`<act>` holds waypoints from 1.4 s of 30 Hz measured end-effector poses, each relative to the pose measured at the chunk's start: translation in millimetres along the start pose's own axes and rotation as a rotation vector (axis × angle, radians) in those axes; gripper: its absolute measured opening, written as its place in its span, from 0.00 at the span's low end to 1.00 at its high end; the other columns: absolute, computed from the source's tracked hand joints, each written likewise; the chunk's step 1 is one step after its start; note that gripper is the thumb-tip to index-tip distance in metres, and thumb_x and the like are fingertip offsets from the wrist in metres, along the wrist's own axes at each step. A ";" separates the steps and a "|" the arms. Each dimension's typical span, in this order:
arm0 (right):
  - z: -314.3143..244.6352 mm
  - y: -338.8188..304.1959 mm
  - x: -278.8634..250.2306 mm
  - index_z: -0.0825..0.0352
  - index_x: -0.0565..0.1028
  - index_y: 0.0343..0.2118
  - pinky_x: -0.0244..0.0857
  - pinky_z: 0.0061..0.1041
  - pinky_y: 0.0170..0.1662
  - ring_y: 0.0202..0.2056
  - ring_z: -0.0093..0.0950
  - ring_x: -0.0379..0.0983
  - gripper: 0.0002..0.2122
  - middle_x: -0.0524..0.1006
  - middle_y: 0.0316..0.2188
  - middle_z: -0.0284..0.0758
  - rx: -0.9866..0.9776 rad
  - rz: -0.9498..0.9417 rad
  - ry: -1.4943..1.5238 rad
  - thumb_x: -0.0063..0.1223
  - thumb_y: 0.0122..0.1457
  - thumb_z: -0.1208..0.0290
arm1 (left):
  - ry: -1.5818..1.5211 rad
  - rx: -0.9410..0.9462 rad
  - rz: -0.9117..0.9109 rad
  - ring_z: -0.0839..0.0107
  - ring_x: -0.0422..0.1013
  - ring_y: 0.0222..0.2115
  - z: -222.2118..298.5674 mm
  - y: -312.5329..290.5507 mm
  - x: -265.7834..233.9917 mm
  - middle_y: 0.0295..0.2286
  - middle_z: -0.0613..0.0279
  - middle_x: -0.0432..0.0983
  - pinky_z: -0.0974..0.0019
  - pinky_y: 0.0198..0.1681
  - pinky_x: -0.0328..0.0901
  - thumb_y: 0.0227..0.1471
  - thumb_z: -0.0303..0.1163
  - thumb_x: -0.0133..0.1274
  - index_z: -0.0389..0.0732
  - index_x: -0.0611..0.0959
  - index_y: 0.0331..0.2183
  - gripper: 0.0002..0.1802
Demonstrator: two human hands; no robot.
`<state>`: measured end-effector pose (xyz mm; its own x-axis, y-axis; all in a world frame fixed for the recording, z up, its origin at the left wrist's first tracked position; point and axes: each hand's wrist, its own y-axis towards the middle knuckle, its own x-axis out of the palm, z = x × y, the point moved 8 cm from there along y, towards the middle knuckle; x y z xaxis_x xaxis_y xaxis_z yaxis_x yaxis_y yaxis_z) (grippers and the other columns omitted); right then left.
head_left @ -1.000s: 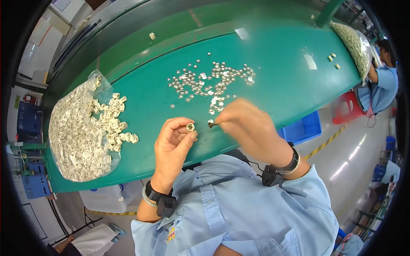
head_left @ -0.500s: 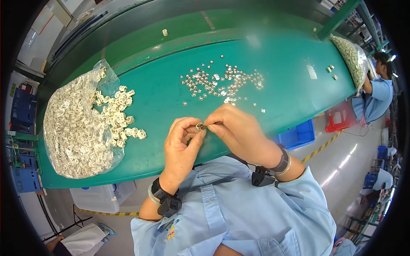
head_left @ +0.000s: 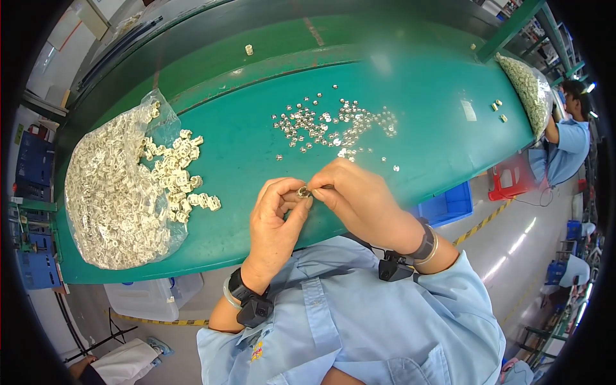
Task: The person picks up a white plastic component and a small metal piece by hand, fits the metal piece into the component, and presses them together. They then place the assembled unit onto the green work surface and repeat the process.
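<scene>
Between thumb and index finger, my left hand (head_left: 277, 215) pinches a small cream ring-shaped part (head_left: 303, 192) with a metallic glint. My right hand (head_left: 353, 199) is closed in a pinch against the same part from the right. What its fingertips hold, if anything, is too small to make out. Beyond my hands, many small shiny silver metal pieces (head_left: 314, 128) lie scattered on the green table (head_left: 237, 154). To the left, loose cream plastic parts (head_left: 176, 160) spill from a clear plastic bag (head_left: 115, 192) filled with the same kind.
A filled bag (head_left: 526, 90) stands at the table's right end, near a person in blue (head_left: 568, 138). Several small cream cylinders (head_left: 498, 106) lie beside it; another (head_left: 249, 49) sits on the far ledge. Below the right edge are a blue bin (head_left: 449, 204) and a red stool (head_left: 510, 176).
Both hands stay together at nearly the same place, with slight shifts of the fingers. The small part in the left fingers has turned or shifted a little.
</scene>
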<state>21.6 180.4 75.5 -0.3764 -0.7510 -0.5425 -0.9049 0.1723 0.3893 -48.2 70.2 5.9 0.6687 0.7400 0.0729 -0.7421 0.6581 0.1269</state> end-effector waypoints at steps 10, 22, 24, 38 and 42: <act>1.9 -0.9 2.1 0.66 0.73 0.36 0.66 0.27 0.32 0.31 0.33 0.72 0.05 0.73 0.30 0.36 -0.008 -0.001 -0.010 0.52 0.56 0.80 | 0.017 0.020 -0.001 0.76 0.73 0.37 0.4 -0.3 0.5 0.40 0.60 0.67 0.74 0.40 0.70 0.51 0.15 0.53 0.33 0.75 0.41 0.13; -4.1 -4.3 2.0 0.66 0.74 0.36 0.68 0.28 0.32 0.32 0.34 0.73 0.06 0.74 0.31 0.36 -0.068 0.008 -0.090 0.54 0.55 0.79 | 0.039 0.037 0.000 0.75 0.73 0.38 1.3 -0.2 0.7 0.40 0.60 0.67 0.74 0.40 0.70 0.50 0.13 0.52 0.33 0.74 0.41 0.14; -6.6 -5.5 -1.2 0.66 0.74 0.36 0.68 0.28 0.33 0.32 0.35 0.73 0.06 0.75 0.32 0.36 -0.091 0.033 -0.098 0.54 0.55 0.79 | 0.028 0.023 -0.001 0.75 0.73 0.37 0.8 -0.5 0.8 0.40 0.60 0.67 0.74 0.40 0.70 0.50 0.13 0.52 0.33 0.75 0.41 0.14; 30.0 -27.7 -15.9 0.67 0.74 0.35 0.67 0.28 0.34 0.32 0.35 0.72 0.05 0.74 0.31 0.37 0.057 -0.011 -0.138 0.53 0.56 0.79 | 0.083 0.006 0.023 0.77 0.71 0.35 -1.4 -0.8 -2.3 0.39 0.61 0.68 0.74 0.38 0.69 0.49 0.15 0.53 0.34 0.75 0.40 0.14; 32.2 -31.9 -8.4 0.66 0.74 0.35 0.66 0.29 0.34 0.32 0.34 0.72 0.05 0.74 0.31 0.35 0.089 -0.080 -0.135 0.53 0.55 0.79 | 0.147 0.055 -0.010 0.78 0.70 0.35 5.9 -0.9 0.8 0.38 0.61 0.69 0.75 0.36 0.68 0.49 0.15 0.53 0.34 0.76 0.40 0.13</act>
<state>47.2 201.7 43.7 -0.3207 -0.6730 -0.6665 -0.9446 0.1757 0.2771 -46.8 69.5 11.8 0.6590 0.7486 -0.0732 -0.7294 0.6598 0.1809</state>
